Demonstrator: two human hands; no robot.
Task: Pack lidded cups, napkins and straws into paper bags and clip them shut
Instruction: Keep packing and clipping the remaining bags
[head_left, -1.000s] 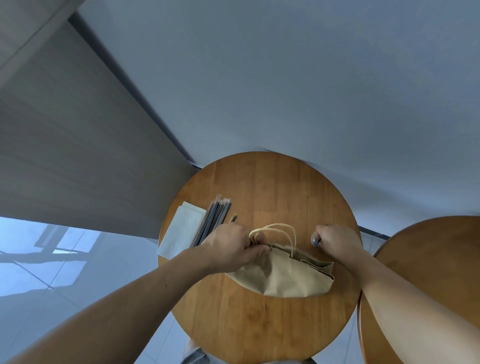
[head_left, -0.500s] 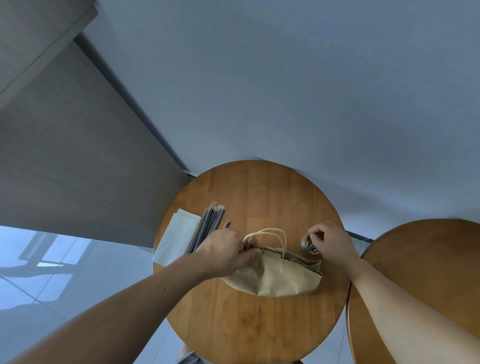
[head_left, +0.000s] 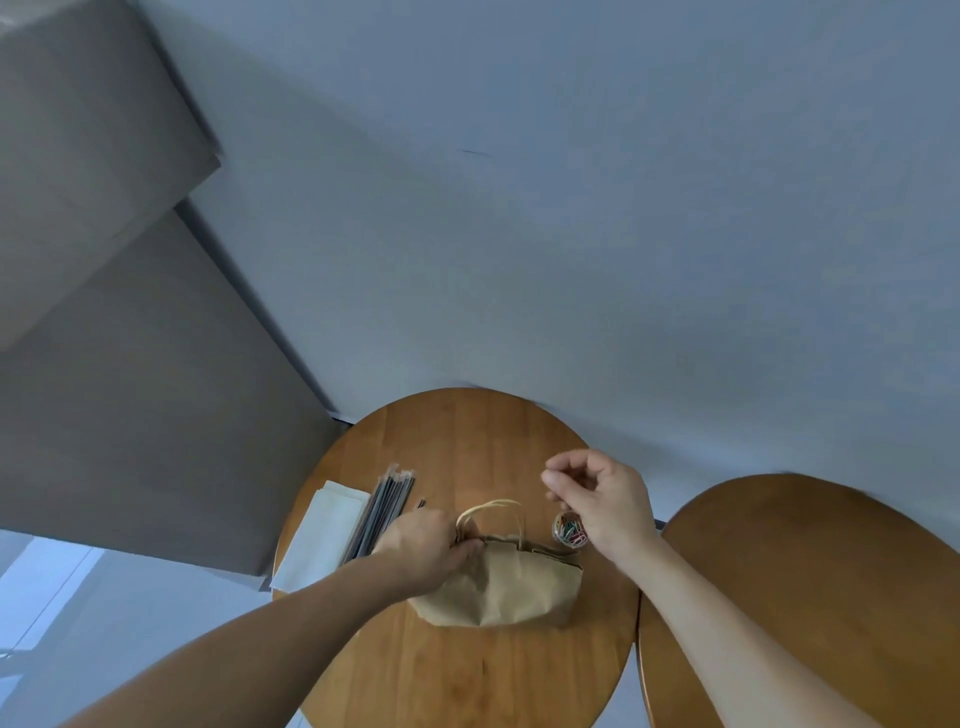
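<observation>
A brown paper bag (head_left: 498, 592) lies on the round wooden table (head_left: 467, 441), its top folded closed and its cord handles (head_left: 493, 506) arched upward. My left hand (head_left: 423, 545) grips the bag's top edge beside the handles. My right hand (head_left: 602, 499) hovers above a small clear tub of coloured paper clips (head_left: 569, 530), thumb and forefinger pinched together on a tiny clip that barely shows. Wrapped straws (head_left: 387, 509) and a stack of white napkins (head_left: 322, 540) lie at the table's left. The bag's contents are hidden.
A second round wooden table (head_left: 805, 571) stands close on the right, nearly touching the first. A grey wall rises behind the tables, with a darker panel to the left and glossy floor below it.
My right hand has lifted out of the clip tub, up and away from the table, fingers now pinched. The left hand keeps its hold on the bag's top.
</observation>
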